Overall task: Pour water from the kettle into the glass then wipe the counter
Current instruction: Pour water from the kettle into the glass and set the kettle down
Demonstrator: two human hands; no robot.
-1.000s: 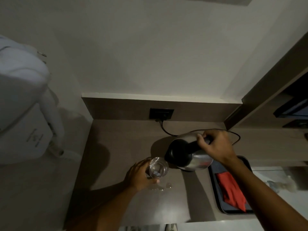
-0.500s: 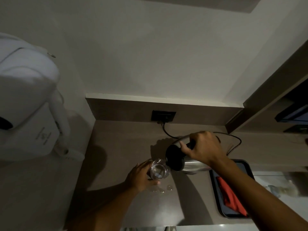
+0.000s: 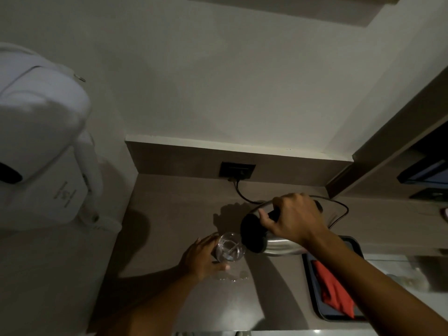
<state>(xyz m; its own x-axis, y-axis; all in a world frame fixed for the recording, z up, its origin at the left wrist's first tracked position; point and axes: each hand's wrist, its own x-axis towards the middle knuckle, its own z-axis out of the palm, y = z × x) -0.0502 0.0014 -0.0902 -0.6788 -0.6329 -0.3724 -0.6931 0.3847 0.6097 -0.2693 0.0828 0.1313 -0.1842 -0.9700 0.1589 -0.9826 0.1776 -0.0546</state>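
Head view: we grip the heavy kettle [image 3: 274,246] by its handle, right hand [image 3: 294,218] closed; left hand [image 3: 202,259] wraps the fragile, slippery glass [image 3: 229,247].

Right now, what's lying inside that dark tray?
A red cloth lies crumpled in the tray. The right arm crosses above the tray's far corner, so whatever might sit there is hidden.

There is only one camera, worn on the person's head, and it looks forward and down from high up at the dull brown stone counter [image 3: 169,209] in the lower middle of the frame. It sits close, so both bare arms reach in from the bottom edge. The plain pale wall [image 3: 218,81] fills the top half.
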